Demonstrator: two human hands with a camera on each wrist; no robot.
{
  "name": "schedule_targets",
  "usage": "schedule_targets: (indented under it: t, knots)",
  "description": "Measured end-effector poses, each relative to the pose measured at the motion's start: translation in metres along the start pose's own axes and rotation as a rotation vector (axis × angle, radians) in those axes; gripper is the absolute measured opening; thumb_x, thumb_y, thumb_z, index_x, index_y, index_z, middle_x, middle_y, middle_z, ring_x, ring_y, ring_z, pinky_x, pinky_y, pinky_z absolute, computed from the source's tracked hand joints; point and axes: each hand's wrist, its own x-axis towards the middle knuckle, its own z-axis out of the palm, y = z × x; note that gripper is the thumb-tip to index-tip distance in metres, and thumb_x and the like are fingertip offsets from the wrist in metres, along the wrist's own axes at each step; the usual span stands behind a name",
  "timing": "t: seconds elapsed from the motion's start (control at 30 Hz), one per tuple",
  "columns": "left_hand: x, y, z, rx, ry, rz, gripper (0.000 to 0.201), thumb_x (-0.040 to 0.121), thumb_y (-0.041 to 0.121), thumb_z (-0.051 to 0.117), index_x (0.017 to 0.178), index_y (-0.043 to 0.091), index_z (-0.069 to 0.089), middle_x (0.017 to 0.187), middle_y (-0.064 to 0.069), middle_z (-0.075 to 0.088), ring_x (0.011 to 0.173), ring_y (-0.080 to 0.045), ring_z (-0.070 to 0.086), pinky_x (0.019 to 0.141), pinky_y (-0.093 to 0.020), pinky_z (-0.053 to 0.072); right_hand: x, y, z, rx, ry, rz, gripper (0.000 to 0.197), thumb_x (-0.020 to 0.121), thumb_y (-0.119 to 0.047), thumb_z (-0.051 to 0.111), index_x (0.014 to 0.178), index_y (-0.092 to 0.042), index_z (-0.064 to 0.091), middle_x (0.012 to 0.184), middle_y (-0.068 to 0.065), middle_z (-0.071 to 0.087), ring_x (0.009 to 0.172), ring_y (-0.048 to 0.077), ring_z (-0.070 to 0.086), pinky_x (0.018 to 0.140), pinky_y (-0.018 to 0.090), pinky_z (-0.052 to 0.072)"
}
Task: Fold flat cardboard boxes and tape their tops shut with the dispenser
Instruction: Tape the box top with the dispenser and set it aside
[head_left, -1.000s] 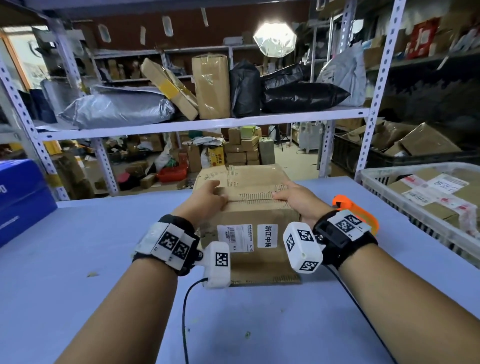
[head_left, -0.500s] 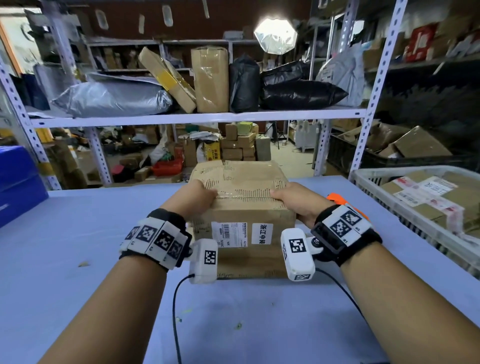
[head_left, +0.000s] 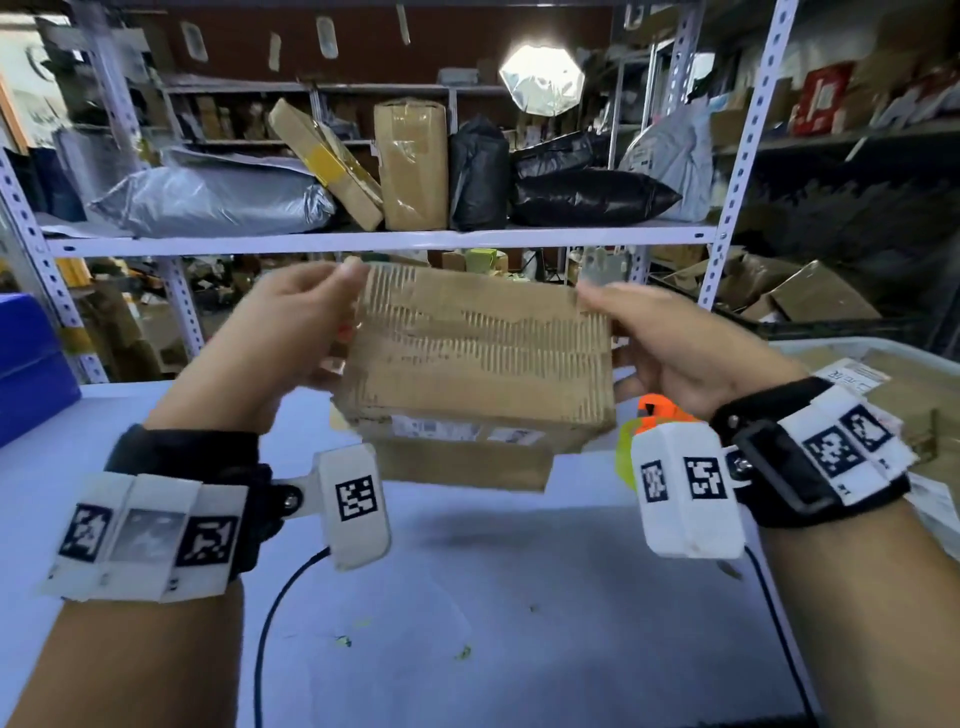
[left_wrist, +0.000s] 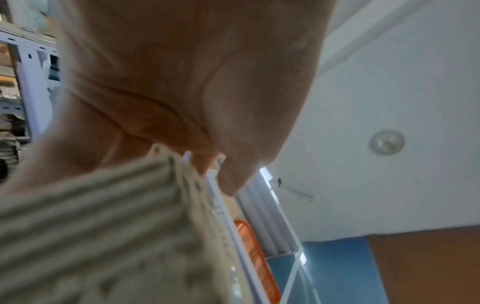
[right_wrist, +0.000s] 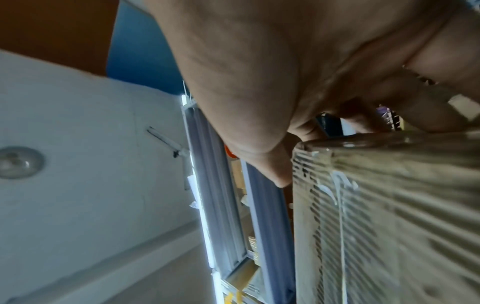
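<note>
A worn brown cardboard box (head_left: 478, 358) with torn, ribbed paper on its upper face is held in the air above the blue table (head_left: 519, 597), tilted toward me. My left hand (head_left: 291, 332) grips its left end, thumb on top at the far corner. My right hand (head_left: 670, 343) grips the right end. In the left wrist view the box (left_wrist: 103, 236) fills the lower left under my left hand (left_wrist: 197, 86). The right wrist view shows the box (right_wrist: 389, 216) under my right hand (right_wrist: 298, 72). An orange tape dispenser (head_left: 657, 410) lies on the table behind my right wrist.
A white plastic crate (head_left: 852, 348) with labelled boxes stands at the right. A blue box (head_left: 31, 364) sits at the left table edge. Metal shelving (head_left: 374, 241) loaded with parcels and bags runs along the far side. A black cable (head_left: 275, 613) trails over the near table.
Both hands have lifted the box off the table and tipped it toward me; earlier it stood on the table with the hands pressing on its top.
</note>
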Motion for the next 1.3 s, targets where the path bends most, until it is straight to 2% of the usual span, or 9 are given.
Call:
schedule_targets:
  t: [0.17,0.27,0.43,0.57,0.77,0.93,1.07,1.17,1.3]
  knots:
    - [-0.003,0.001,0.005,-0.294,0.157,0.153,0.033,0.106,0.04,0.042,0.115,0.017,0.064,0.113,-0.01,0.072,0.087,-0.021,0.07,0.061,-0.031,0.058,-0.003,0.0,0.01,0.265,0.227,-0.267,0.026,0.086,-0.046,0.064,0.07,-0.026,0.069,0.073,-0.007,0.067,0.065,0.008,0.064,0.056,0.025,0.048]
    - [0.002,-0.016,0.015,-0.325,0.161,0.078,0.037,0.106,0.042,0.043,0.127,0.016,0.059,0.11,-0.003,0.072,0.09,-0.019,0.07,0.061,-0.03,0.055,0.002,0.018,0.021,0.399,0.289,-0.323,0.011,0.091,-0.033,0.062,0.086,-0.025,0.069,0.086,-0.005,0.072,0.082,0.01,0.067,0.064,0.029,0.049]
    - [-0.002,-0.052,0.022,-0.266,0.059,0.011,0.034,0.096,0.023,0.067,0.122,0.039,0.054,0.091,0.012,0.071,0.095,-0.014,0.071,0.071,-0.037,0.062,0.01,0.049,0.027,0.327,0.237,-0.091,0.038,0.095,-0.05,0.058,0.128,-0.031,0.059,0.115,-0.008,0.07,0.106,0.015,0.064,0.079,0.039,0.053]
    - [-0.007,-0.074,0.026,-0.195,-0.095,-0.098,0.06,0.089,0.002,0.07,0.13,0.042,0.052,0.124,-0.02,0.058,0.098,-0.021,0.07,0.085,-0.053,0.06,0.008,0.074,0.026,0.278,0.201,0.112,0.048,0.087,-0.067,0.057,0.125,-0.038,0.054,0.125,-0.002,0.066,0.115,0.024,0.063,0.085,0.046,0.055]
    - [-0.001,-0.081,0.016,-0.151,-0.024,-0.205,0.069,0.09,0.05,0.066,0.149,0.035,0.032,0.12,0.005,0.062,0.099,-0.016,0.07,0.063,-0.034,0.061,0.01,0.083,0.014,0.201,0.307,0.211,0.049,0.09,-0.055,0.063,0.127,-0.024,0.052,0.116,0.012,0.069,0.094,0.03,0.073,0.078,0.051,0.061]
    - [0.018,-0.079,0.002,0.434,0.133,0.108,0.047,0.094,0.021,0.067,0.139,0.022,0.055,0.128,0.001,0.051,0.12,-0.019,0.051,0.104,-0.037,0.042,0.014,0.074,0.0,-0.218,0.44,-0.007,0.051,0.095,-0.02,0.064,0.14,-0.026,0.04,0.135,0.003,0.049,0.11,0.021,0.059,0.091,0.044,0.055]
    - [0.021,-0.075,-0.004,0.902,-0.104,0.231,0.03,0.097,0.007,0.056,0.11,0.022,0.078,0.122,-0.006,0.068,0.117,-0.03,0.056,0.099,-0.043,0.046,0.015,0.067,-0.006,-0.862,0.341,-0.225,0.034,0.092,-0.009,0.053,0.118,-0.025,0.067,0.128,-0.004,0.058,0.122,0.019,0.05,0.102,0.036,0.041]
    - [0.02,-0.072,-0.007,0.944,-0.29,0.188,0.041,0.097,-0.001,0.051,0.113,0.026,0.077,0.115,-0.007,0.07,0.102,-0.027,0.062,0.089,-0.041,0.051,0.016,0.062,-0.002,-0.93,0.22,-0.161,0.03,0.094,-0.013,0.051,0.105,-0.026,0.076,0.116,-0.004,0.07,0.108,0.017,0.062,0.095,0.04,0.05]
    - [0.02,-0.072,-0.003,0.734,-0.385,0.082,0.044,0.096,-0.011,0.046,0.116,0.018,0.073,0.129,-0.011,0.061,0.119,-0.03,0.057,0.106,-0.039,0.042,0.021,0.061,-0.001,-0.854,0.208,-0.15,0.019,0.095,-0.025,0.06,0.097,-0.026,0.079,0.101,-0.008,0.074,0.094,0.011,0.065,0.084,0.033,0.053]
